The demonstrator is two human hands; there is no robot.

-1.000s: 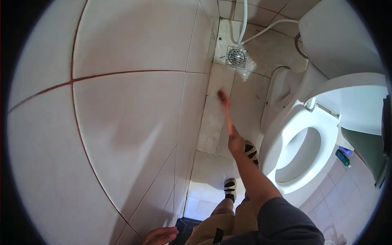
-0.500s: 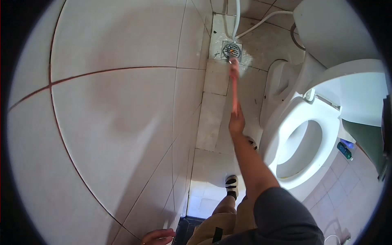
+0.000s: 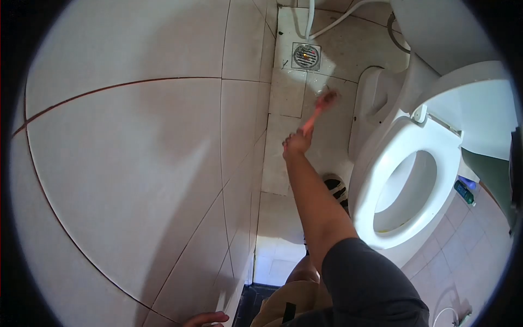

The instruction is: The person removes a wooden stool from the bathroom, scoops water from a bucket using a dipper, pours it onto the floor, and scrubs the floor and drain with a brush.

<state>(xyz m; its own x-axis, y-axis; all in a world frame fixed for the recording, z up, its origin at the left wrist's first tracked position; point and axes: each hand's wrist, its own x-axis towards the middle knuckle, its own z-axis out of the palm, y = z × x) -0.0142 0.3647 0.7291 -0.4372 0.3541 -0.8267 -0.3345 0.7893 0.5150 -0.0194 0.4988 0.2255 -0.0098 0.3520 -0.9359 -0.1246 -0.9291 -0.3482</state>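
Observation:
My right hand is wrapped round the handle of a pinkish-red brush. The brush head points up and to the right, blurred by motion, over wet floor tiles. Just above and left of it lies a square metal floor drain with something small and orange on its grate. At the bottom edge, beside the tiled wall, part of my left hand shows with fingers stretched out and nothing visible in them.
A white toilet with its lid raised stands on the right. White hoses run down near the drain. A green bottle lies beyond the toilet. The tiled wall fills the left. A striped shoe shows beside my forearm.
The brush has swung from the drain's lower edge down and to the right, and my right hand has shifted left. The view has moved slightly. My left hand sits lower in view.

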